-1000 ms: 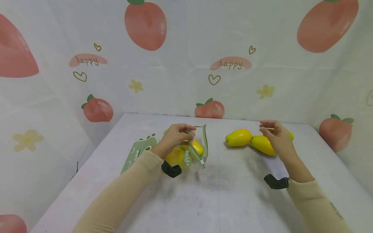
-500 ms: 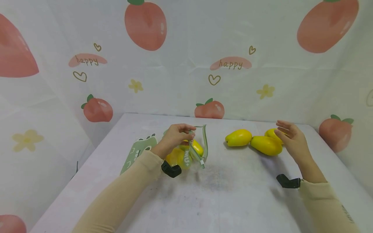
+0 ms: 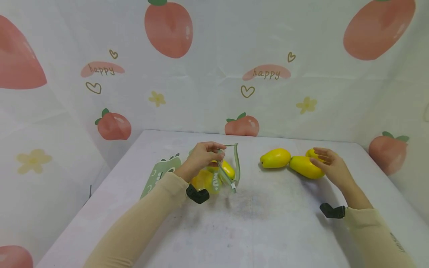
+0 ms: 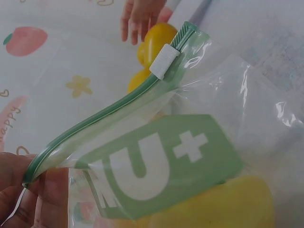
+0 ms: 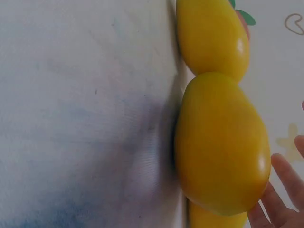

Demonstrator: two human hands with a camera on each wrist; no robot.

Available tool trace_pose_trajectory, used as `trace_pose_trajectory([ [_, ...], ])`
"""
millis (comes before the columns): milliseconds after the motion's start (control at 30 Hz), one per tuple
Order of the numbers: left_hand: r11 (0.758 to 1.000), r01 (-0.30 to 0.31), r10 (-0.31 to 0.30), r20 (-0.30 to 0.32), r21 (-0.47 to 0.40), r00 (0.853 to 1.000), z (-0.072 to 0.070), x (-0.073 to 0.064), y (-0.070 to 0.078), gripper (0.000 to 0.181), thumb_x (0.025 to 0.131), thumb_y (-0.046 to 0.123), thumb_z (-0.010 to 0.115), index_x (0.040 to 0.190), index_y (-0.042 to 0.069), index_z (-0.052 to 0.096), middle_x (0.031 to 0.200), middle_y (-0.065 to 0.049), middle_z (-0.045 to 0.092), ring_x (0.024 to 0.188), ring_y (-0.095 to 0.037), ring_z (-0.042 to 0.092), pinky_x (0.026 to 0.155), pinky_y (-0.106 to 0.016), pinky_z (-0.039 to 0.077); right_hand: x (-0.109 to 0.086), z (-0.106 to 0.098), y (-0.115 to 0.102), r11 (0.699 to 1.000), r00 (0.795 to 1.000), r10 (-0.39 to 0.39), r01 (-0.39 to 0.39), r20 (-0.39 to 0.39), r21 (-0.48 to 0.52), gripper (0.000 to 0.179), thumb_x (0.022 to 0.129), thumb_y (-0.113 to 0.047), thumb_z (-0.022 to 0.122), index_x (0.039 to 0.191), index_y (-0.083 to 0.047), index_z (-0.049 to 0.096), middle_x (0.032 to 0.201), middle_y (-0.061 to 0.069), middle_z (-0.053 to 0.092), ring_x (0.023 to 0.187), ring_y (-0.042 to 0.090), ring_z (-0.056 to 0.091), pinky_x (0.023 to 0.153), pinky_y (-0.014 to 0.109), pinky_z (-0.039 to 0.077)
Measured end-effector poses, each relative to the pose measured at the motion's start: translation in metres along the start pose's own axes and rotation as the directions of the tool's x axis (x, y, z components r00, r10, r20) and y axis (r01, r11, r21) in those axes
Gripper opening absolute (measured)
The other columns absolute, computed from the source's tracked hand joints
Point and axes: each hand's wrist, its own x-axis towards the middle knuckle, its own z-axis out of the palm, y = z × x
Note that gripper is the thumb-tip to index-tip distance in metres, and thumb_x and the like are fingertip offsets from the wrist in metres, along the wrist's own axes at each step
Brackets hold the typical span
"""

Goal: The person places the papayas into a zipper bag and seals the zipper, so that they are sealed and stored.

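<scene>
My left hand point(image 3: 199, 158) pinches the green zip edge of a clear slider bag point(image 4: 266, 128) and holds its mouth apart. A white slider point(image 4: 165, 61) sits near one end of the zip. Inside the bag lie yellow mangoes point(image 3: 229, 170), partly behind the printed label point(image 4: 190, 152). My right hand point(image 3: 335, 169), its fingers loosely extended, is at the right end of the front mango point(image 3: 305, 167). In the right wrist view the fingertips are right at that mango's point(image 5: 221, 142) edge. A further mango point(image 3: 311, 153) lies behind, partly hidden by the fingers.
Another mango point(image 3: 275, 158) lies left of the front one, almost end to end with it. A green piece with a white cartoon print point(image 3: 160, 171) lies beyond the left forearm on the white table point(image 3: 241, 230). A fruit-printed cloth point(image 3: 214, 96) hangs behind the table.
My right hand first moved right, away from above the mangoes, then lowered and came a little closer to the front one. The left hand keeps its grip on the bag.
</scene>
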Motion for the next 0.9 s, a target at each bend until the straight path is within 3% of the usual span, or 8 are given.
trace_pose_trajectory([
  [167,1.0,0.007,-0.007,0.005,-0.004,1.0,0.0,0.001,0.0,0.028,0.09,0.009,0.068,0.117,0.009,0.068,0.093,-0.005,0.062,0.075,-0.015,0.061,0.082,-0.042,0.058,0.002,0.002,0.005,0.999,0.999,0.03,-0.029,0.028,-0.029,0.068,0.098,-0.038,0.055,0.145,0.005,0.033,0.146,0.034,0.034,0.13,0.056,0.034,0.102,0.067,0.033],
  [733,1.0,0.005,-0.005,-0.001,0.004,1.0,0.0,0.001,-0.002,0.027,0.089,0.007,0.068,0.116,0.009,0.069,0.094,-0.006,0.058,0.077,-0.015,0.062,0.077,-0.034,0.059,0.004,0.007,0.017,0.989,0.986,0.12,-0.109,0.116,-0.097,0.079,0.095,-0.047,0.057,0.145,0.008,0.03,0.147,0.035,0.028,0.13,0.055,0.028,0.105,0.069,0.026],
  [900,1.0,-0.001,0.001,0.002,-0.001,1.0,-0.001,0.001,-0.002,0.028,0.089,0.007,0.067,0.117,0.008,0.068,0.094,-0.006,0.059,0.077,-0.015,0.062,0.076,-0.034,0.059,0.003,0.007,0.018,0.991,0.983,0.105,-0.091,0.151,-0.102,0.077,0.095,-0.042,0.058,0.144,0.009,0.028,0.144,0.038,0.028,0.125,0.054,0.032,0.103,0.07,0.027],
])
